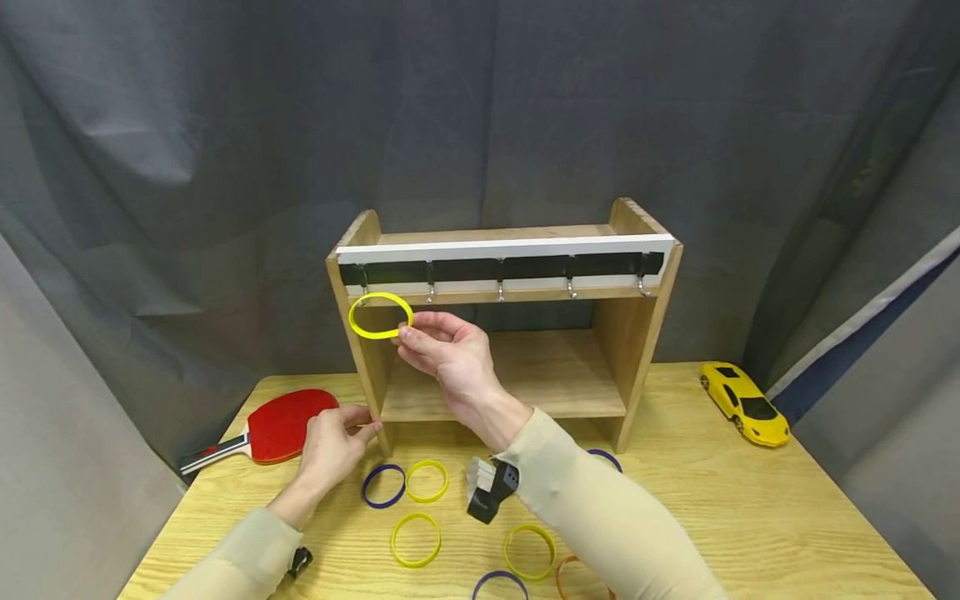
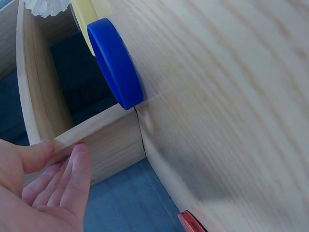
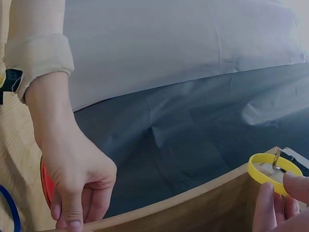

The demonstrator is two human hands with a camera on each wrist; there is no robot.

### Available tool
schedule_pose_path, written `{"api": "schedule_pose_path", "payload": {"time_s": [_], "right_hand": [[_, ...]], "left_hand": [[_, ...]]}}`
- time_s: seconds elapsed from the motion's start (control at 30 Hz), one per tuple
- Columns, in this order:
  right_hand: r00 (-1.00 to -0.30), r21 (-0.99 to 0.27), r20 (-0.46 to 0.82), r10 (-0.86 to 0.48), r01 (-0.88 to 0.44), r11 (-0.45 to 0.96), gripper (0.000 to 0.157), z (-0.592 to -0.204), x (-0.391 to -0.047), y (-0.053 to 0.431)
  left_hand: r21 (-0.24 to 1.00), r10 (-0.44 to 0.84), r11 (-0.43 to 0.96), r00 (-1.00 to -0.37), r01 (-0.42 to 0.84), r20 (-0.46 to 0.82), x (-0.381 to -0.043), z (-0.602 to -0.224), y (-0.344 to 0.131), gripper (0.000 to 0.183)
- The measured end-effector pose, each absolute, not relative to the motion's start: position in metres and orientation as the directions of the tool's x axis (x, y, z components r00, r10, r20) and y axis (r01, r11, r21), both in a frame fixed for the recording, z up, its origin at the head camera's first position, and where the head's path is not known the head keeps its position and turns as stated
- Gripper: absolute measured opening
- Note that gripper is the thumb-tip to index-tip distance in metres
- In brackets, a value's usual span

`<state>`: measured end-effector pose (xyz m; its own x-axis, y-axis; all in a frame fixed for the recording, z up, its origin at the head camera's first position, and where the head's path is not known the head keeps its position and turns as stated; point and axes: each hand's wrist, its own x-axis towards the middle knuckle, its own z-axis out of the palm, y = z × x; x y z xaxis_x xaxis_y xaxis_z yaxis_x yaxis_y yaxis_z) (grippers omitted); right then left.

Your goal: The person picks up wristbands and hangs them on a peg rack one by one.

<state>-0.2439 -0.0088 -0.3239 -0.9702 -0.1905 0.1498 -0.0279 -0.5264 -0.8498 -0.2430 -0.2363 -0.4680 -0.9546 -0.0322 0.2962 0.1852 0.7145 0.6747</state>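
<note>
Between the thumb and fingers of my right hand, a yellow silicone wristband is held up at the leftmost metal hook of the rack. In the right wrist view the hook shows within the loop of the wristband; whether the two touch I cannot tell. My left hand pinches the lower front edge of the left side panel of a wooden shelf. Thumb and fingers lie on either side of that panel in the left wrist view.
Several yellow and blue wristbands and an orange one lie on the table before the shelf. Left of it rests a red table tennis paddle; far right, a yellow toy car. A whitish object sits partly behind the right wrist.
</note>
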Motion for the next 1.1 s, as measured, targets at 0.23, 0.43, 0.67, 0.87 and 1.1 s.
{"api": "schedule_pose_path", "payload": {"time_s": [0.23, 0.43, 0.67, 0.87, 1.1], "right_hand": [[-0.968, -0.856, 0.159, -0.195, -0.037, -0.516, 0.018, -0.330, -0.248, -0.010], [-0.965, -0.859, 0.187, -0.184, -0.070, -0.507, 0.020, -0.335, -0.252, -0.011], [-0.960, -0.861, 0.210, -0.183, -0.093, -0.500, 0.031, -0.335, -0.252, -0.015], [-0.961, -0.878, 0.203, -0.190, -0.093, -0.470, 0.031, -0.336, -0.253, -0.015], [-0.954, -0.927, 0.182, -0.238, -0.086, -0.364, 0.039, -0.344, -0.251, -0.001]], "left_hand": [[0.668, -0.027, 0.716, -0.948, 0.205, 0.319, -0.242, -0.468, -0.237, 0.019], [0.669, -0.026, 0.714, -0.947, 0.207, 0.321, -0.242, -0.468, -0.236, 0.018], [0.672, -0.035, 0.714, -0.948, 0.198, 0.316, -0.241, -0.468, -0.235, 0.019], [0.669, -0.029, 0.714, -0.947, 0.205, 0.321, -0.242, -0.468, -0.236, 0.018], [0.669, -0.031, 0.717, -0.949, 0.198, 0.314, -0.244, -0.470, -0.236, 0.020]]}}
